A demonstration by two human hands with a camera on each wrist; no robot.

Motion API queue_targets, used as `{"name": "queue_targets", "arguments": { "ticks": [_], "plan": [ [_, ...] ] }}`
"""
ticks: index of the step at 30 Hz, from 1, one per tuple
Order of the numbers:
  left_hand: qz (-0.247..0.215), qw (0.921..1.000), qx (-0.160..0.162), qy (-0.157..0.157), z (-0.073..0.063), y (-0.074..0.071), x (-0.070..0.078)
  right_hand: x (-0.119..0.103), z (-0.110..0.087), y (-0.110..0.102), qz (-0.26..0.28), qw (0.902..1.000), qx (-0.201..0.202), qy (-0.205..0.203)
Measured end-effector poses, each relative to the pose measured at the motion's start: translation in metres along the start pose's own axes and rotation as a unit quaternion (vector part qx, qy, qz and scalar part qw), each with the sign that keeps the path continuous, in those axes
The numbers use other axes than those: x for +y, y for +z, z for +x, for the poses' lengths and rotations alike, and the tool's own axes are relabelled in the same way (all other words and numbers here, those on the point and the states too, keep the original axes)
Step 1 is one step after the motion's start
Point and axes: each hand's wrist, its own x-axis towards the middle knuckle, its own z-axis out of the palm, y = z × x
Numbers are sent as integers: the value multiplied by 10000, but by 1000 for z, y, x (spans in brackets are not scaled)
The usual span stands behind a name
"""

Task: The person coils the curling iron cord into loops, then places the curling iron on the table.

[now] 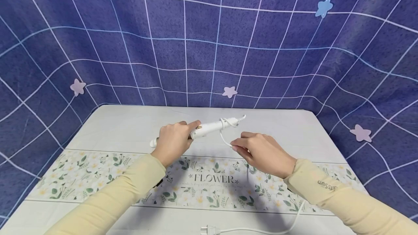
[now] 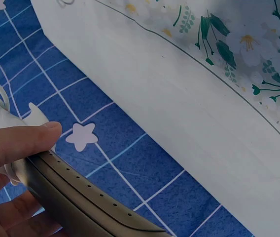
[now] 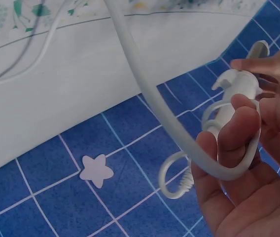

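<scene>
A white-handled curling iron (image 1: 212, 128) is held above the table, tilted up to the right. My left hand (image 1: 173, 141) grips it around its bronze barrel (image 2: 81, 192), thumb lying near the clamp lever. White power cord (image 3: 155, 101) loops around the handle's end. My right hand (image 1: 266, 153) pinches that cord between thumb and fingers, a little to the right of and below the handle. From there the cord hangs down past the right forearm to a two-pin plug (image 1: 213, 230) at the table's front.
A white table cover (image 1: 130, 119) with a printed flower band lies below both hands. Blue-purple grid cloth (image 1: 202, 53) with star shapes hangs behind and at the sides.
</scene>
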Motion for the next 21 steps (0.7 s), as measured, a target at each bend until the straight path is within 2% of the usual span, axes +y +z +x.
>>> {"name": "queue_targets", "arguments": {
  "ticks": [13, 16, 21],
  "plan": [
    [123, 9998, -43, 164, -2, 4, 4, -1, 13, -21, 229, 9991, -359, 61],
    [165, 9997, -74, 173, -2, 6, 4, 1, 18, -24, 149, 9993, -329, 37],
    [217, 9991, -309, 168, -3, 7, 7, 6, 26, -28, -69, 9999, -151, 25]
  ]
}}
